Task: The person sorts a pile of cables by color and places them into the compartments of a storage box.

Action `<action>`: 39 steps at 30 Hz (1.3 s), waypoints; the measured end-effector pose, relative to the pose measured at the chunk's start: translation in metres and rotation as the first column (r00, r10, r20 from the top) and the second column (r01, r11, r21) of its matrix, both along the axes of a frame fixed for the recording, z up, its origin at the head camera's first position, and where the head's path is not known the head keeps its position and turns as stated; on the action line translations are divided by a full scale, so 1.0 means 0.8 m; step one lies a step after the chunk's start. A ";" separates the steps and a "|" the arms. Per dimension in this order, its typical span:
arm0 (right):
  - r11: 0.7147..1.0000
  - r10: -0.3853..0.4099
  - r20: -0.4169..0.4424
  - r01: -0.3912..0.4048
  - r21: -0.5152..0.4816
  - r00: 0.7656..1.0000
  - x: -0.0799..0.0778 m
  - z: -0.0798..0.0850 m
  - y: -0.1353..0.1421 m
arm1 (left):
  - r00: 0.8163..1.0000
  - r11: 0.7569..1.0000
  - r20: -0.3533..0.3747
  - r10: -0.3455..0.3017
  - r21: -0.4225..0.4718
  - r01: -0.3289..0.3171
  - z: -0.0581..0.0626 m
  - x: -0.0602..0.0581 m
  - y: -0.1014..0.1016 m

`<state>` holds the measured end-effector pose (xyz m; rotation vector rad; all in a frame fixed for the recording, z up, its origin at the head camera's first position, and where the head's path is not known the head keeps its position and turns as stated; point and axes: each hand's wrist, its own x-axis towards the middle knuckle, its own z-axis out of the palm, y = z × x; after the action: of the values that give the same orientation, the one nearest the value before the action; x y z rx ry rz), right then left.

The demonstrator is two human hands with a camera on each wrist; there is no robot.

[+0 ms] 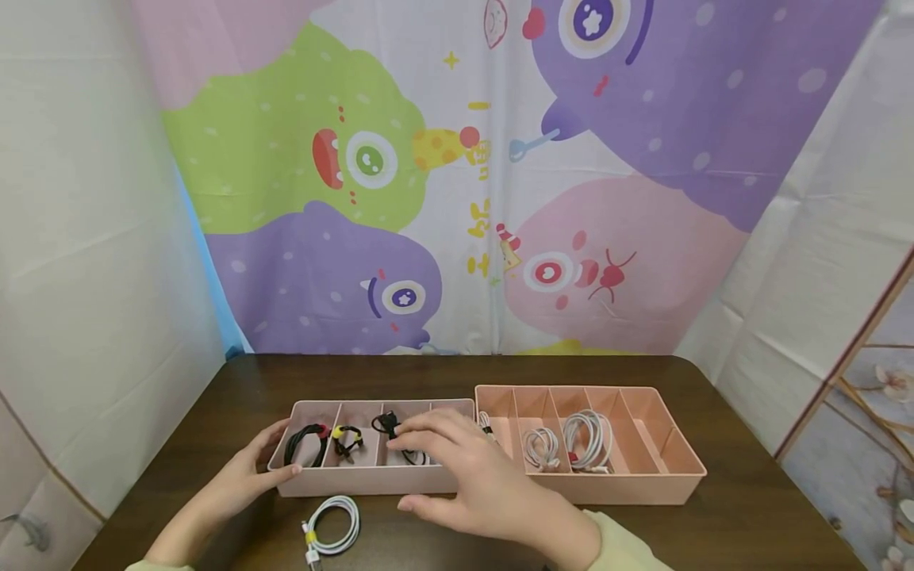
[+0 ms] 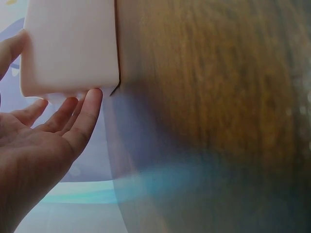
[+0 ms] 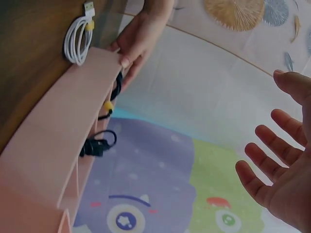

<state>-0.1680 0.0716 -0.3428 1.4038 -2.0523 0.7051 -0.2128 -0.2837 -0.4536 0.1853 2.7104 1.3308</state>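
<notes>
My left hand (image 1: 246,473) holds the left end of a pale pink divided box (image 1: 371,480), thumb at its front corner and fingertips against its end in the left wrist view. Its compartments hold a black cable with a red tie (image 1: 303,446), a black cable with a yellow tie (image 1: 347,441) and a black cable (image 1: 386,423) partly behind my right hand (image 1: 474,476). That hand hovers over the box's right part, fingers spread and holding nothing. In front of the box lies a coiled white cable (image 1: 357,525) with a yellow tie.
A peach divided box (image 1: 621,490) adjoins on the right, with several white cables, among them a large coil (image 1: 587,440), in its left compartments. Both boxes stand on a dark wooden table (image 1: 421,373). A cartoon-print curtain (image 1: 457,301) hangs behind.
</notes>
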 end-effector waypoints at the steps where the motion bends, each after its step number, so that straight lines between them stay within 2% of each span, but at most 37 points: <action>1: 1.000 0.003 0.002 -0.003 0.006 1.000 0.000 -0.001 -0.003 | 1.000 1.000 0.000 0.000 -0.002 0.000 0.000 0.000 0.000; 11: 0.997 0.034 0.047 -0.037 0.066 0.998 0.002 -0.020 -0.032 | 1.000 1.000 0.006 0.005 -0.004 -0.005 0.002 0.000 0.001; 16: 0.992 0.044 0.108 -0.056 0.113 0.993 0.000 -0.036 -0.042 | 1.000 1.000 0.021 0.007 0.000 -0.007 0.001 0.001 0.001; 23: 0.979 0.043 0.211 -0.083 0.186 0.977 -0.003 -0.062 -0.054 | 1.000 1.000 0.008 0.002 0.011 -0.002 0.001 0.000 0.001; 32: 0.945 0.043 0.312 -0.140 0.296 0.949 -0.008 -0.092 -0.062 | 1.000 1.000 0.004 -0.002 -0.019 0.002 0.003 0.002 0.002; 39: 0.924 0.000 0.290 -0.111 0.366 0.957 -0.015 -0.113 -0.063 | 1.000 1.000 -0.011 -0.002 -0.031 0.001 0.000 -0.001 0.000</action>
<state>-0.1799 0.0209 -0.4329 1.6570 -2.4870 0.5802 -0.2136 -0.2836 -0.4540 0.1922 2.7376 1.2900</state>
